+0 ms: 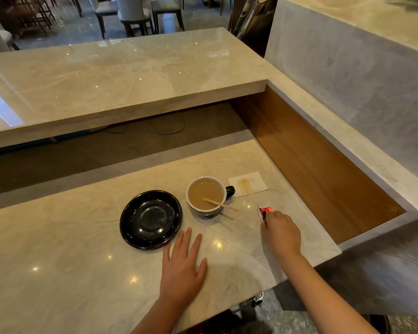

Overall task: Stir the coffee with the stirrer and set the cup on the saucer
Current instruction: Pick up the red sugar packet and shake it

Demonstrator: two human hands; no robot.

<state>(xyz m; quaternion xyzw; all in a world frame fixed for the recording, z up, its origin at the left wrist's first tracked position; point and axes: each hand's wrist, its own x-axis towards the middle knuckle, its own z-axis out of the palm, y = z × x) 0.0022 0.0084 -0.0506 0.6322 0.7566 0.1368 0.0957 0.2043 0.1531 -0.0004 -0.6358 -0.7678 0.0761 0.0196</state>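
A cup [206, 210] with a dark outside and white inside holds milky coffee and stands on the marble counter [70, 261]. A thin wooden stirrer [221, 204] leans in it, its end sticking out over the right rim. To the cup's left lies an empty black saucer [150, 219]. My left hand [182, 263] rests flat on the counter, fingers spread, just right of the saucer's near edge. My right hand [281, 233] is to the right of the cup, its fingers closed on a small white and red creamer pod [264, 213] that touches the counter.
A stained white napkin [247, 184] lies behind the cup by its handle. A raised marble shelf [106, 80] overhangs the back of the counter. A wood panel [311, 165] and a marble wall bound the right side. The counter's near right edge drops off.
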